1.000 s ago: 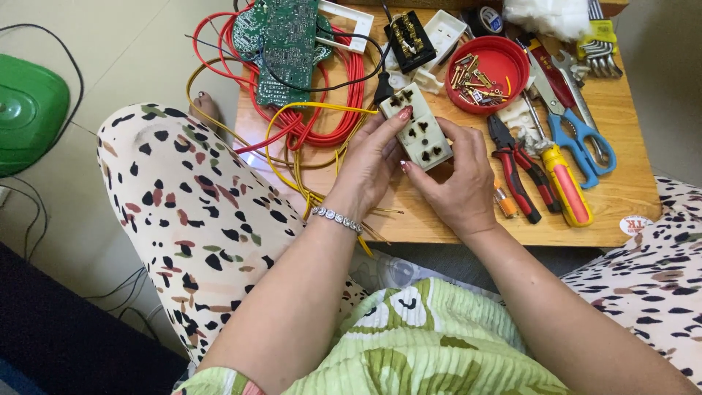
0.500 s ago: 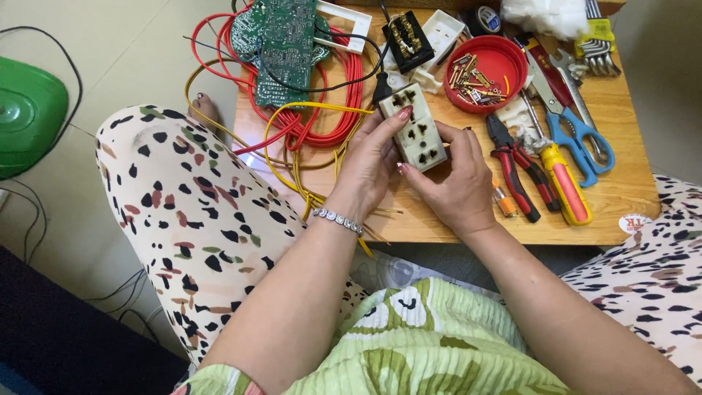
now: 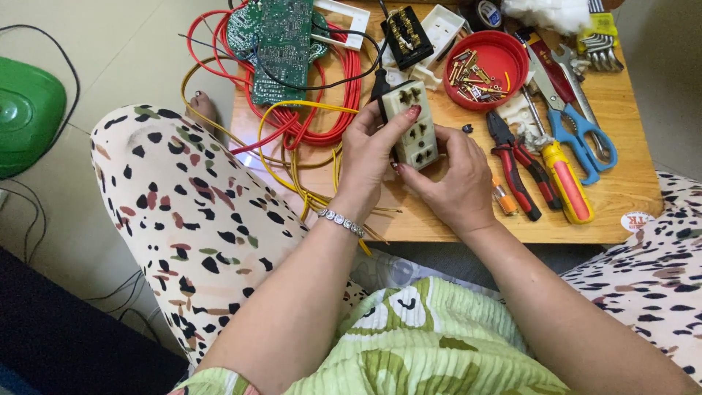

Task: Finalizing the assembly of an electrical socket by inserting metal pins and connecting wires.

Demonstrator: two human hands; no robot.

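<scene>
Both my hands hold a cream multi-outlet socket block (image 3: 414,124) above the wooden table (image 3: 621,197). My left hand (image 3: 369,157) grips its left side, thumb and fingers wrapped around it. My right hand (image 3: 457,179) supports it from below and the right. The socket's face with its outlets points up toward me. A black cable (image 3: 314,86) runs from the block's top end back across the table.
Red and yellow wires (image 3: 322,124) and a green circuit board (image 3: 274,44) lie at the left. A red bowl of screws (image 3: 484,62), red pliers (image 3: 512,164), a screwdriver (image 3: 567,183) and blue scissors (image 3: 581,135) lie at the right. A green object (image 3: 25,117) sits on the floor.
The socket block has turned slightly in my hands and my fingers have shifted around it. It stays above the same part of the table.
</scene>
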